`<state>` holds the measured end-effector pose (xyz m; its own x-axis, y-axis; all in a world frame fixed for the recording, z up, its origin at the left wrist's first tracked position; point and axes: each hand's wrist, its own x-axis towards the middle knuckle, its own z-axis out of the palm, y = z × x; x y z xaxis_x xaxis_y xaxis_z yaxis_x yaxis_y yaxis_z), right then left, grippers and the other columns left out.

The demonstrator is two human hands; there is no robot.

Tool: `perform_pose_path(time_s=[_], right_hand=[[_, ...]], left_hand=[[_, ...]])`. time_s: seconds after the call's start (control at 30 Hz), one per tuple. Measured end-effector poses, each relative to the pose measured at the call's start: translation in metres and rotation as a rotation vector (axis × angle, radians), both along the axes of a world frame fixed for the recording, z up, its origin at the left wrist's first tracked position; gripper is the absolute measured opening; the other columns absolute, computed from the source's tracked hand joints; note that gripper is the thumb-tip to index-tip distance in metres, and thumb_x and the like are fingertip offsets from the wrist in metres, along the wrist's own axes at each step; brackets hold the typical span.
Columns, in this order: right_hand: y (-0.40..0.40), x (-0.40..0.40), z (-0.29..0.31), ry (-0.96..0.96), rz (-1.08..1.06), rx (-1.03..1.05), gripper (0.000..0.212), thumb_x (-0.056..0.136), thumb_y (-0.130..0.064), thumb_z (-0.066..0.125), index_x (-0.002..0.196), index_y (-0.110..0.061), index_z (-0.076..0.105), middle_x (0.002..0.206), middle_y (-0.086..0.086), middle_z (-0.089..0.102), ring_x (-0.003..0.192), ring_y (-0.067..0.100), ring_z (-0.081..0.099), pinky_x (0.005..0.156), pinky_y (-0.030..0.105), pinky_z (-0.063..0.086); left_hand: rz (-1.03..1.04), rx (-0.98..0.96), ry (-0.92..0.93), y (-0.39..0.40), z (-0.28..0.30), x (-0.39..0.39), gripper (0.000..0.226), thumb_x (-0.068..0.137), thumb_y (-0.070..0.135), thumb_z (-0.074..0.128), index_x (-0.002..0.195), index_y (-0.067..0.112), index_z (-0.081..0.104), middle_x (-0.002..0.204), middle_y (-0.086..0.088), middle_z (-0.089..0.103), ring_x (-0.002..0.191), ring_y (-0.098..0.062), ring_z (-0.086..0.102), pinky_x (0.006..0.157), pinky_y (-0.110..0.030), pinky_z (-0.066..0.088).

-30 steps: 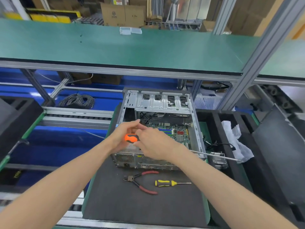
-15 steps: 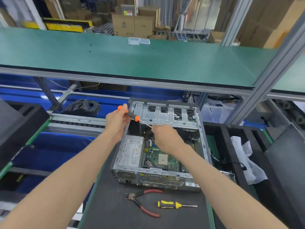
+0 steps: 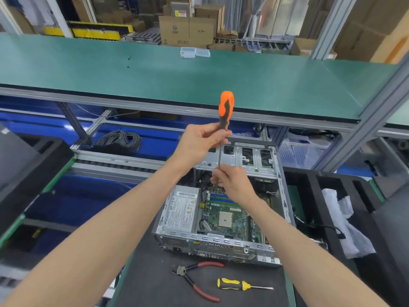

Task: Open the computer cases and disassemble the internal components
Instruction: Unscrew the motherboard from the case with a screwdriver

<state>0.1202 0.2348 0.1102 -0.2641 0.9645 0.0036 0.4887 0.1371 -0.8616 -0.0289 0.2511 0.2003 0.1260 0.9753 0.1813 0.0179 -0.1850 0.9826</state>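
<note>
Head view: long screwdriver lined up over the open computer case

Left to right across the lower half of the frame: the left hand (image 3: 202, 140) grips the black lower part of the orange handle of the screwdriver (image 3: 226, 107), held almost upright. Below it, the right hand (image 3: 232, 181) pinches the thin shaft and guides it down into the computer case (image 3: 218, 244), which lies open at centre on a dark mat (image 3: 155, 284). The tip is hidden behind the fingers.

I judge the step to be removing a screw inside the case. Next, the tip must sit in the screw head, and then the left hand turns.

The power supply (image 3: 180, 210) carries a white label, too small to read. Pliers (image 3: 194, 278) and a yellow screwdriver (image 3: 241, 285) lie near the lower edge.
</note>
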Motion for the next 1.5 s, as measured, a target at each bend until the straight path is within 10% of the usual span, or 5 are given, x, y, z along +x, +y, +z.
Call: perform_pose_path(time_s=[0.23, 0.43, 1.1, 1.27, 1.5], right_hand=[[0.017, 0.001, 0.015, 0.035, -0.015, 0.151, 0.025, 0.103, -0.013, 0.053, 0.085, -0.005, 0.068, 0.081, 0.006, 0.074, 0.080, 0.019, 0.072, 0.079, 0.045, 0.060], [0.043, -0.004, 0.037, 0.109, -0.099, 0.278, 0.023, 0.102, -0.010, 0.053, 0.088, 0.000, 0.068, 0.080, 0.004, 0.075, 0.079, 0.008, 0.073, 0.074, 0.038, 0.063], [0.073, -0.025, -0.006, -0.122, -0.051, 0.245, 0.032, 0.100, -0.014, 0.058, 0.072, -0.003, 0.065, 0.061, 0.003, 0.064, 0.052, 0.007, 0.052, 0.056, 0.020, 0.038], [0.072, -0.022, -0.011, -0.144, -0.011, 0.187, 0.033, 0.100, -0.014, 0.059, 0.072, 0.003, 0.064, 0.065, 0.013, 0.066, 0.059, 0.026, 0.054, 0.060, 0.037, 0.038], [0.072, -0.016, 0.003, -0.176, -0.009, 0.217, 0.009, 0.095, -0.005, 0.060, 0.103, -0.004, 0.063, 0.091, 0.002, 0.069, 0.081, 0.017, 0.065, 0.072, 0.026, 0.051]], left_hand=[[0.080, -0.001, 0.364, 0.002, -0.037, -0.015, 0.016, 0.094, 0.019, 0.070, 0.106, 0.025, 0.078, 0.092, 0.020, 0.075, 0.096, 0.004, 0.069, 0.086, -0.012, 0.051], [0.288, -0.158, 0.523, 0.003, -0.068, -0.048, 0.015, 0.093, 0.022, 0.072, 0.106, 0.021, 0.078, 0.092, 0.005, 0.076, 0.084, -0.006, 0.069, 0.091, -0.034, 0.057], [0.214, 0.094, 0.337, 0.035, -0.039, -0.023, 0.040, 0.089, 0.035, 0.070, 0.128, 0.037, 0.061, 0.108, 0.024, 0.070, 0.082, 0.000, 0.066, 0.080, -0.023, 0.055], [0.146, 0.106, 0.271, 0.050, -0.027, -0.011, 0.021, 0.096, 0.031, 0.065, 0.116, 0.026, 0.065, 0.089, 0.006, 0.076, 0.073, -0.008, 0.065, 0.073, -0.030, 0.053], [0.100, 0.090, 0.270, 0.050, -0.043, -0.011, 0.015, 0.098, 0.022, 0.064, 0.112, 0.024, 0.066, 0.085, -0.001, 0.075, 0.073, -0.015, 0.068, 0.074, -0.024, 0.057]])
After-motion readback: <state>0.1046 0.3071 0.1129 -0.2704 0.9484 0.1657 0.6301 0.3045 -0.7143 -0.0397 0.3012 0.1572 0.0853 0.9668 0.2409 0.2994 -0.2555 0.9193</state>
